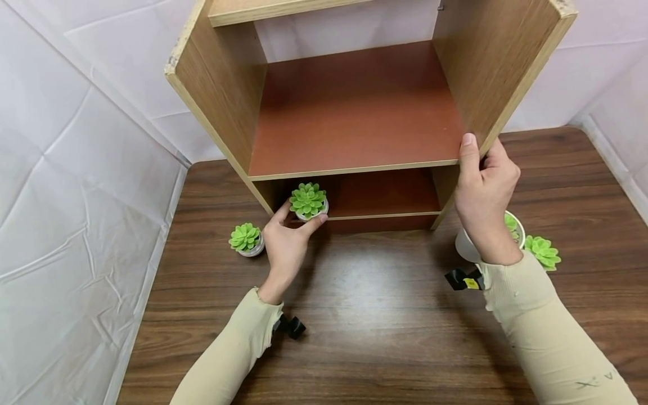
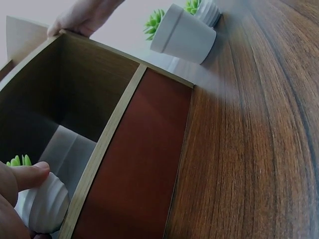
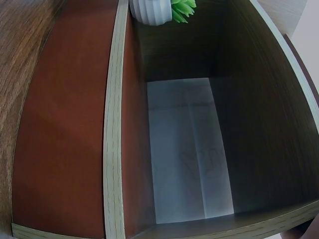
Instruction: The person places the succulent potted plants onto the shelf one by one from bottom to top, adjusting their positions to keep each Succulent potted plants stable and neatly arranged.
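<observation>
A small artificial succulent [image 1: 307, 199] in a ribbed white pot [image 2: 47, 206] is pinched between thumb and fingers of my left hand [image 1: 286, 244]. It is at the front left of the lower compartment of a wooden shelf unit [image 1: 354, 112]. The right wrist view has its ribbed pot [image 3: 151, 11] by the lower board's front edge; whether it touches the board I cannot tell. My right hand [image 1: 483, 194] grips the unit's right side panel [image 1: 506, 73], thumb on the inner side and fingers round the outside.
Left of my left hand, a second small succulent [image 1: 245, 237] stands on the dark wooden table [image 1: 374, 337]. Beyond my right wrist are a larger white pot [image 1: 467, 246] with green leaves and another succulent [image 1: 543, 252]. Pale covered walls [image 1: 86, 185] enclose the table.
</observation>
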Motion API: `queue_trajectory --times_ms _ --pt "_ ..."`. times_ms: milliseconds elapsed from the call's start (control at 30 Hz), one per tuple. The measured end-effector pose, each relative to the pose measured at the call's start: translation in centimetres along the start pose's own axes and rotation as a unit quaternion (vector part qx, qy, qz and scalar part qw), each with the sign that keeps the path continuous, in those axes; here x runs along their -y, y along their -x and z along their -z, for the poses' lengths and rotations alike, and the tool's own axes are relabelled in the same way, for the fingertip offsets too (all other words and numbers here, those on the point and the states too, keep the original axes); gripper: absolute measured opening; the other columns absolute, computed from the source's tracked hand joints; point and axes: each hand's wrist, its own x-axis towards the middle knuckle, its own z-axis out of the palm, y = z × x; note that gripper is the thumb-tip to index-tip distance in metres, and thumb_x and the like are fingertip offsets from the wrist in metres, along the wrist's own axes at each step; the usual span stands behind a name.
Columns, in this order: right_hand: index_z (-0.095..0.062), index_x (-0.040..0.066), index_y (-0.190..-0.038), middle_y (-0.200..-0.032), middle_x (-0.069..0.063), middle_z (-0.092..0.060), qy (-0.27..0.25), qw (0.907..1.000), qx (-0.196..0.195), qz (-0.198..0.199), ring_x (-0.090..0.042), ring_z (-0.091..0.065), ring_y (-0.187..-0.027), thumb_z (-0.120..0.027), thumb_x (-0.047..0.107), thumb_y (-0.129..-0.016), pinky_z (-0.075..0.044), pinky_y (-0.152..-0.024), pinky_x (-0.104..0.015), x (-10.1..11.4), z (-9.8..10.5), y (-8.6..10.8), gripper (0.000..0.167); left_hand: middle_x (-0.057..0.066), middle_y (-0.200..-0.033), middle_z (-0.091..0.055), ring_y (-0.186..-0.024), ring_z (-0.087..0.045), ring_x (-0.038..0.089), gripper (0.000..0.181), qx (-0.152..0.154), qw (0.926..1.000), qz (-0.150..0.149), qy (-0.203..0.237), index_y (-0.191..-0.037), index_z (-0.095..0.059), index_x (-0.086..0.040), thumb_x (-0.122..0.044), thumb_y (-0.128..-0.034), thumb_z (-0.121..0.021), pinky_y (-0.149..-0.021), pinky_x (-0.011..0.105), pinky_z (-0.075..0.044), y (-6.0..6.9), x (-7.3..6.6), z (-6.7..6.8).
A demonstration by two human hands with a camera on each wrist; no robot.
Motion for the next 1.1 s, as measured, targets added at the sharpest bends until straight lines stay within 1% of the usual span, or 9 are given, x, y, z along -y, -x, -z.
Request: queue_trajectory --times_ms 100,233,367,533,700,833,933,1000,1100 --pt "-0.070 -0.009 -0.098 -0.082 -0.007 -0.069 0.000 1.0000 0.001 -0.004 -0.003 -0.059 -0.076 -0.058 0.019 -0.099 -0.040 -0.067 -0.018 -0.2 0.0 0.0 0.031 0.002 -0.114 -0.068 -0.103 -0.063 0.010 0.069 0.001 0.9999 -0.005 0.009 -0.129 -0.065 -0.006 -0.028 -0.0694 -0.091 -0.082 0.033 -0.052 -0.1 0.0 -0.1" --pt "-0.071 -0.006 -0.096 -0.080 -0.002 -0.067 0.000 0.9999 0.006 -0.014 -0.005 -0.059 -0.075 -0.059 0.022 -0.099 -0.039 -0.066 -0.019 -1.1 -0.2 -0.1 0.031 0.003 -0.116 -0.067 -0.106 -0.062 0.010 0.066 0.001 0.9998 -0.007 0.017 -0.129 -0.064 -0.005 -0.024 -0.0706 -0.091 -0.085 0.034 -0.051 -0.2 0.0 -0.3" --pt "-0.071 -0.004 -0.094 -0.078 -0.001 -0.067 -0.006 0.9998 0.008 -0.019 -0.006 -0.058 -0.074 -0.059 0.023 -0.098 -0.039 -0.066 -0.020 -1.1 -0.2 -0.1 0.030 0.003 -0.115 -0.068 -0.103 -0.064 0.011 0.063 0.000 0.9997 -0.013 0.022 -0.128 -0.065 -0.005 -0.022 -0.0721 -0.090 -0.082 0.036 -0.052 -0.3 0.1 -0.5" --pt "-0.070 -0.004 -0.091 -0.076 0.000 -0.065 -0.009 0.9997 0.009 -0.022 -0.007 -0.057 -0.073 -0.060 0.024 -0.098 -0.038 -0.065 -0.020 -1.0 -0.3 -0.1 0.031 0.004 -0.115 -0.068 -0.103 -0.064 0.011 0.063 -0.002 0.9996 -0.019 0.023 -0.128 -0.065 -0.005 -0.023 -0.0727 -0.089 -0.084 0.036 -0.051 -0.3 0.3 -0.5" --pt "-0.070 -0.004 -0.091 -0.076 0.000 -0.065 -0.010 0.9996 0.009 -0.025 -0.008 -0.057 -0.072 -0.059 0.024 -0.098 -0.038 -0.065 -0.021 -1.0 -0.3 0.0 0.031 0.005 -0.116 -0.067 -0.105 -0.063 0.011 0.065 0.002 0.9996 -0.010 0.026 -0.129 -0.064 -0.004 -0.022 -0.0721 -0.090 -0.085 0.035 -0.050 -0.4 0.3 -0.6" --pt "-0.069 -0.005 -0.089 -0.074 0.001 -0.063 -0.006 0.9998 0.010 -0.018 -0.007 -0.056 -0.071 -0.059 0.024 -0.099 -0.037 -0.063 -0.021 -1.2 -0.2 0.0 0.032 0.006 -0.117 -0.067 -0.107 -0.062 0.010 0.065 0.005 0.9997 -0.003 0.024 -0.129 -0.064 -0.003 -0.022 -0.0719 -0.090 -0.087 0.033 -0.049 -0.5 0.1 -0.6" --pt "-0.071 -0.004 -0.092 -0.075 0.001 -0.065 -0.007 0.9998 0.009 -0.014 -0.007 -0.057 -0.072 -0.059 0.025 -0.098 -0.037 -0.063 -0.020 -1.2 -0.2 0.0 0.031 0.006 -0.117 -0.067 -0.107 -0.062 0.009 0.064 0.009 0.9996 -0.005 0.025 -0.128 -0.064 -0.003 -0.021 -0.0725 -0.089 -0.086 0.031 -0.050 -0.5 0.0 -0.7" --pt "-0.071 -0.005 -0.096 -0.079 -0.003 -0.067 -0.005 0.9999 0.014 0.003 -0.007 -0.060 -0.074 -0.058 0.024 -0.099 -0.039 -0.064 -0.020 -1.3 -0.1 -0.1 0.032 0.005 -0.118 -0.066 -0.107 -0.063 0.010 0.064 0.013 0.9994 -0.008 0.030 -0.129 -0.063 -0.003 -0.020 -0.0728 -0.089 -0.085 0.032 -0.050 -0.5 0.0 -0.8" --pt "-0.073 -0.001 -0.099 -0.084 -0.006 -0.070 -0.011 0.9998 0.011 0.015 -0.007 -0.063 -0.077 -0.058 0.024 -0.099 -0.042 -0.066 -0.019 -1.3 0.0 -0.1 0.030 0.004 -0.119 -0.066 -0.106 -0.063 0.011 0.065 0.022 0.9989 -0.013 0.039 -0.131 -0.062 -0.005 -0.019 -0.0734 -0.089 -0.083 0.034 -0.051 -0.6 0.1 -0.9"
